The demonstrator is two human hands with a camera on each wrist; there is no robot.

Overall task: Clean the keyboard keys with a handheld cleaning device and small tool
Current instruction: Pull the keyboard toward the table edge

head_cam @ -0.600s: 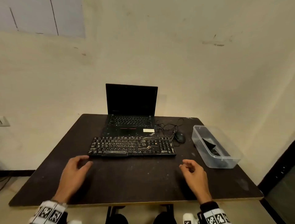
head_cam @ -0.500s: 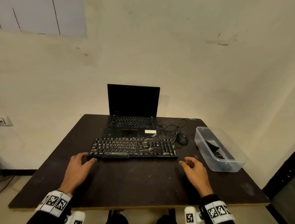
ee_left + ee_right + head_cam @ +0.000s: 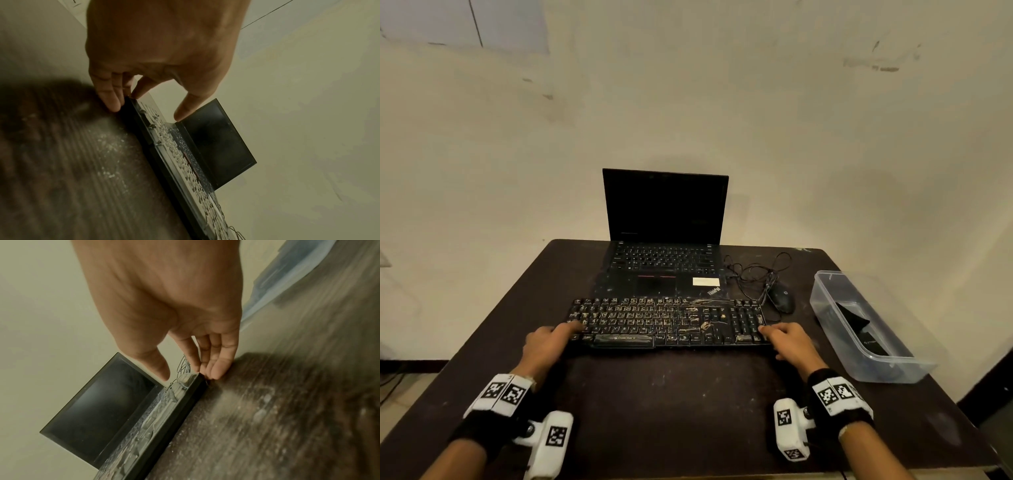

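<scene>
From my feed, both hands have come forward off the bare tabletop since half a second ago and now sit at the two ends of the dusty black full-size keyboard [image 3: 669, 322]. My left hand [image 3: 544, 349] has its fingers [image 3: 109, 99] loosely extended against the keyboard's left end, thumb hanging over the keys, not clamped on anything I can confirm. My right hand [image 3: 792, 344] mirrors it at the right end: fingers [image 3: 218, 368] straight down at the corner, thumb raised above the keys. The keyboard lies flat on the dark scuffed wooden table [image 3: 671, 404], just in front of the open black laptop [image 3: 666, 240], where it lay earlier. The black wired mouse [image 3: 781, 301] sits beside its right end, and the clear plastic tub [image 3: 859, 356] holding dark items stands further right.
</scene>
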